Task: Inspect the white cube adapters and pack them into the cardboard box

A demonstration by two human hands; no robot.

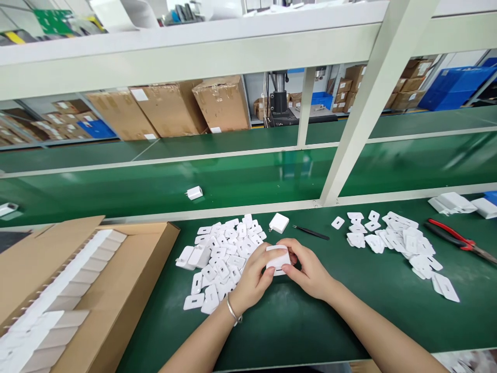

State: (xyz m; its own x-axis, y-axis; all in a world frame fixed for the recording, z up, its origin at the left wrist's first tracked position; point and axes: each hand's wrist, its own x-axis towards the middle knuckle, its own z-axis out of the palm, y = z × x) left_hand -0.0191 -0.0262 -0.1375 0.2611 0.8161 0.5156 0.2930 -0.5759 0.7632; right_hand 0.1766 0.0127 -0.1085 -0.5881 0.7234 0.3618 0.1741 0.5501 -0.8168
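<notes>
Forearms (196, 339) are extended across the green table (295, 331); between left hand (254, 274) and right hand (312, 272), equally near, the white block (277, 260) is clamped by fingers (294, 273) of both, its long axis unclear

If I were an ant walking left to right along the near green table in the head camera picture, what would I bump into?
Open cardboard box → left pile of white plates → white block held by the left hand and right hand → black tweezers → right pile of white plates → pliers.
</notes>
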